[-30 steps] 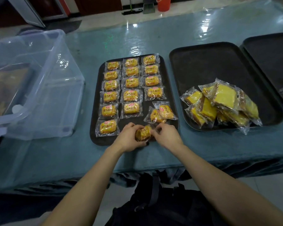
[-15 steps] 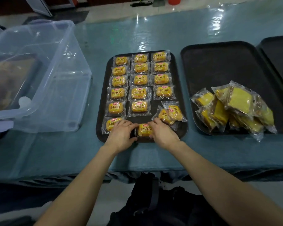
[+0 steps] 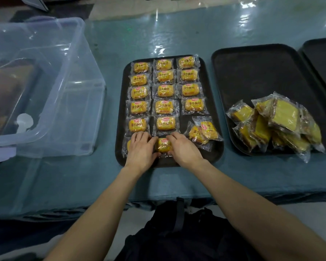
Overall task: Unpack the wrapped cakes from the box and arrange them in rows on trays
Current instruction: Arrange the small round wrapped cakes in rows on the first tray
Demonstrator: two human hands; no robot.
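A black tray (image 3: 120, 110) in front of me holds several wrapped yellow cakes in three columns. One wrapped cake (image 3: 164, 145) lies flat at the near end of the middle column. My left hand (image 3: 141, 150) rests on its left side and my right hand (image 3: 183, 147) on its right, both gripping its edges. My left hand hides most of the nearest cake in the left column. Two loose wrapped cakes (image 3: 203, 131) lie stacked askew at the tray's near right.
A clear plastic box (image 3: 51, 87) stands at the left on the blue table. A second black tray (image 3: 252, 68) to the right carries a pile of larger wrapped cake slices (image 3: 277, 125). A third tray (image 3: 324, 59) shows at the far right edge.
The cake held between both hands came down onto the tray at the near end of the middle column. My hands moved slightly away from me with it.
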